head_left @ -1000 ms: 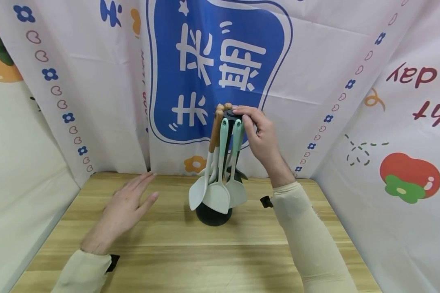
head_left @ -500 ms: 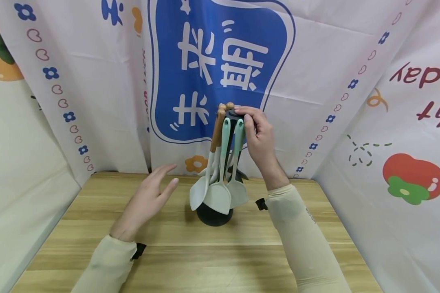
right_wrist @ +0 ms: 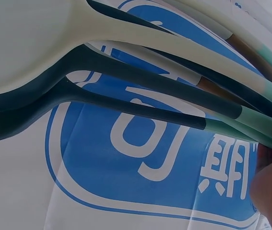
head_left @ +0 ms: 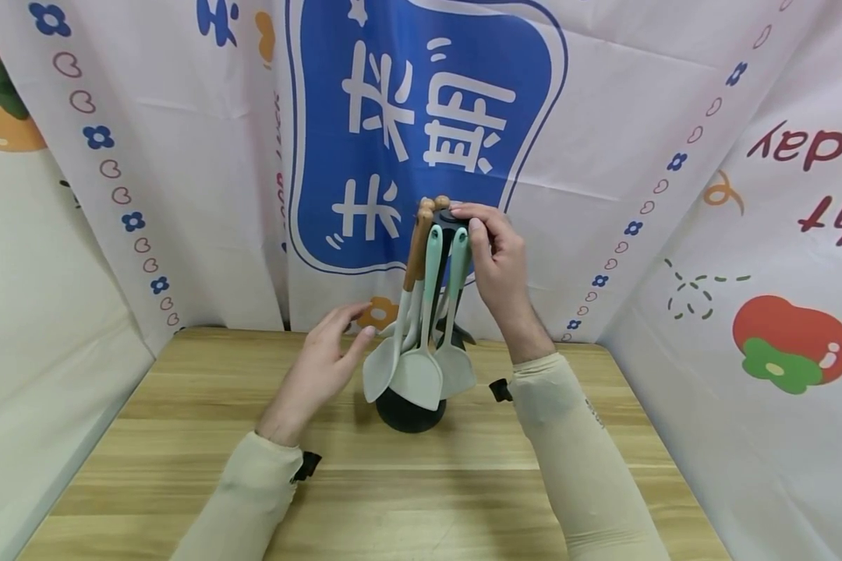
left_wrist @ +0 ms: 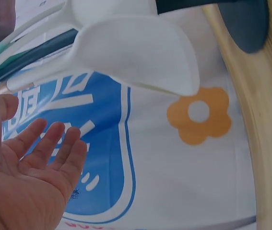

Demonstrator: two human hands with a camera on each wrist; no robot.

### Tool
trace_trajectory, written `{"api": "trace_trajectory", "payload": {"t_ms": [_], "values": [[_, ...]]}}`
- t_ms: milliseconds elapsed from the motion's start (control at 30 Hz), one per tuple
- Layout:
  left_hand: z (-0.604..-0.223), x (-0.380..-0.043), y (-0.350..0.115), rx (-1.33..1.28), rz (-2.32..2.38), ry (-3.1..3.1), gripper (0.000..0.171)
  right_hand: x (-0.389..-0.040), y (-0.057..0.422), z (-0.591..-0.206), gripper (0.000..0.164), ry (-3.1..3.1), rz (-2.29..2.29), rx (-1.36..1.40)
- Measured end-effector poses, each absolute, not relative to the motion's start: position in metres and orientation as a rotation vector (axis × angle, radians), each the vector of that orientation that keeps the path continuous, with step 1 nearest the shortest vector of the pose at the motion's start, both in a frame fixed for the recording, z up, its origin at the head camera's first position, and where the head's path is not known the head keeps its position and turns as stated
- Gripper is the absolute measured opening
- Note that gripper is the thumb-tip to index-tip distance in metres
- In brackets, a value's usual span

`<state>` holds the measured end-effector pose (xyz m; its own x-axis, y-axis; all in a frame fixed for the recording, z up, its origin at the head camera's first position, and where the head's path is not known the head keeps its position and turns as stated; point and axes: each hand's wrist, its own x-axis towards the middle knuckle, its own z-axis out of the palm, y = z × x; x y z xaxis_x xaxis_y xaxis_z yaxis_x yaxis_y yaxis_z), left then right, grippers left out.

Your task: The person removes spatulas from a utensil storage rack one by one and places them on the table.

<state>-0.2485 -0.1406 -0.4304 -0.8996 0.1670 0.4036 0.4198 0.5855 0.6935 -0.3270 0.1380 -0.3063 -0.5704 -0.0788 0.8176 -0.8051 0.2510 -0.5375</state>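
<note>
A black rotating-style utensil stand (head_left: 410,413) stands on the table, hung with several kitchen tools. White turner heads (head_left: 417,379) with mint-green handles face me, and a white tool with a wooden handle (head_left: 415,253) hangs at the left. My right hand (head_left: 500,261) grips the stand's top, its index finger over the black cap and its thumb beside a mint handle. Left of the tools, my left hand (head_left: 323,362) holds nothing; its fingers are loosely bent, close to a white turner head (left_wrist: 136,55) in the left wrist view. Dark tool heads (right_wrist: 25,112) show in the right wrist view.
The wooden table (head_left: 463,499) reaches back to a printed cloth (head_left: 638,101) with a blue panel, close behind the stand. More cloth hangs at both sides. The tool heads stick out around the stand's base.
My left hand has moved right and slightly forward, from the left part of the table to beside the hanging tools. My right hand stays at the stand's top.
</note>
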Motion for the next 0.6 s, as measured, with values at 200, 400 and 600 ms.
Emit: {"api": "trace_trajectory", "payload": {"t_ms": [200, 400, 600], "values": [[-0.429, -0.253, -0.127, -0.5, -1.305, -2.476, 0.053, -0.324, 0.139, -0.302, 0.037, -1.899, 1.332, 0.785], [-0.426, -0.258, -0.112, -0.512, -1.441, -2.412, 0.051, -0.323, 0.14, -0.299, 0.037, -1.92, 1.35, 0.787], [-0.428, -0.264, -0.099, -0.532, -1.549, -2.367, 0.048, -0.322, 0.14, -0.296, 0.036, -1.914, 1.381, 0.85]]}}
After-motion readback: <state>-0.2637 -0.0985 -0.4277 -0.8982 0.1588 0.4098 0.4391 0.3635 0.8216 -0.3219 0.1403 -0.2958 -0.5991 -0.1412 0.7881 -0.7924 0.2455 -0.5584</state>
